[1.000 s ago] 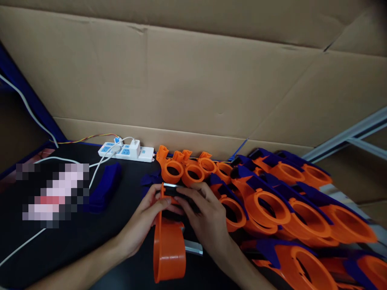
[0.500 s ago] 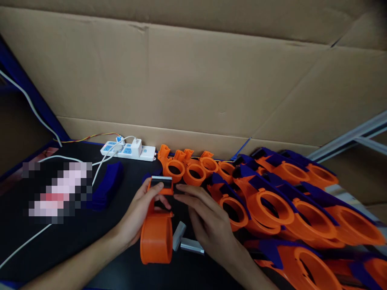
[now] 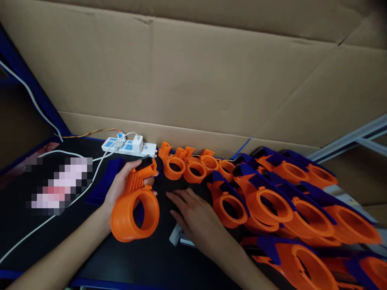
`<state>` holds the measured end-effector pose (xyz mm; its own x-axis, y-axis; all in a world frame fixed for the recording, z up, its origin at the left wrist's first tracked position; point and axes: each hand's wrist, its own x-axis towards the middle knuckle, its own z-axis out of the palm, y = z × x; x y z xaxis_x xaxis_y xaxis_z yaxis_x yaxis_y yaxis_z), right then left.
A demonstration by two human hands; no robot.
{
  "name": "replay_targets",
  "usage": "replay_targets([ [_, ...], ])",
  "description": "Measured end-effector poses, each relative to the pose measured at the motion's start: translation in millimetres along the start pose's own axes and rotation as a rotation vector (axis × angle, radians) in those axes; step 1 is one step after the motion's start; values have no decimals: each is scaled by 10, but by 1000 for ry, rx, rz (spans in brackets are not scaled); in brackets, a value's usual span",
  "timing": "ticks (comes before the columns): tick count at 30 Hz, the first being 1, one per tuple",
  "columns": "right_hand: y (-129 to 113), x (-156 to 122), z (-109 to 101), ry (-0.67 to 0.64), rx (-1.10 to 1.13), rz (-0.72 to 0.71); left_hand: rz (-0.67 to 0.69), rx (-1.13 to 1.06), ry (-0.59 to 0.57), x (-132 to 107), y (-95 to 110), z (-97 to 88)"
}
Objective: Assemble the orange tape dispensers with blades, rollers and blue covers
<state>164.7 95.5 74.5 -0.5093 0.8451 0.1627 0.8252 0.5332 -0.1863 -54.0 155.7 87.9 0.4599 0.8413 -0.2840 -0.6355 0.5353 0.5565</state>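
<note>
My left hand (image 3: 120,182) is closed around the handle of an orange tape dispenser (image 3: 121,217), whose round hub now faces right. A black piece (image 3: 144,162) sits at its top end, partly under my thumb. My right hand (image 3: 193,213) is low over the black table, fingers spread and stretched to the left, with nothing visible in them. Just below it lie two silvery metal pieces (image 3: 175,234), partly covered by the hand; whether it touches them I cannot tell.
Several bare orange dispenser bodies (image 3: 195,171) stand along the cardboard wall (image 3: 193,80). To the right are many orange dispensers with blue parts (image 3: 273,205). A white power strip (image 3: 130,147) with cables, blue parts (image 3: 104,183) and a blurred-out pink item (image 3: 65,183) lie left.
My left hand has moved left and turned the dispenser so its ring opening shows. My right hand has come away from the dispenser's top and lowered toward the metal pieces.
</note>
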Motion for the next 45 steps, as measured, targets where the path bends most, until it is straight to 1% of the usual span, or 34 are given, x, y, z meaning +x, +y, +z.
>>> replay_targets([
  [2, -15, 155, 71, 7, -41, -5, 17, -9, -20, 5, 27, -16],
  [5, -35, 331, 162, -15, -87, -89, 31, -18, -33, 13, 51, -42],
  [7, -59, 393, 202, -47, -101, -171, 41, -27, -31, 14, 57, -50],
  [9, -92, 422, 222, -64, -97, -216, 27, -30, -33, 14, 51, -51],
  [11, -122, 430, 227, -67, -87, -200, 3, -34, -35, 17, 32, -50],
  [15, -118, 421, 212, -87, -47, -113, -38, -40, -10, 45, -42, -54],
  [18, -71, 420, 215, -74, 25, -129, -79, -36, -8, 64, -95, -54],
  [22, -18, 435, 256, -90, 102, -166, -199, -5, 17, 62, -126, -28],
  [25, 22, 433, 272, -114, 163, -147, -192, 13, 53, 51, -128, -9],
  [28, 92, 412, 246, -106, 279, -107, -162, 35, 74, 43, -124, -10],
  [31, 184, 394, 185, 0, 466, -19, -117, 56, 89, 40, -119, -18],
  [32, 213, 392, 162, 50, 548, 46, -99, 57, 92, 38, -119, -16],
  [34, 257, 397, 114, 135, 753, 223, -66, 51, 100, 33, -133, -1],
  [36, 273, 411, 73, 191, 987, 389, -29, 58, 119, 22, -172, 32],
  [38, 256, 431, 53, 252, 1182, 476, -3, 91, 141, 8, -242, 73],
  [41, 184, 451, 77, 314, 1310, 498, -38, 140, 147, -5, -370, 114],
  [43, 131, 448, 113, 296, 1317, 472, -70, 151, 147, 2, -438, 110],
  [45, 101, 429, 131, 247, 1304, 430, -68, 147, 142, 19, -469, 87],
])
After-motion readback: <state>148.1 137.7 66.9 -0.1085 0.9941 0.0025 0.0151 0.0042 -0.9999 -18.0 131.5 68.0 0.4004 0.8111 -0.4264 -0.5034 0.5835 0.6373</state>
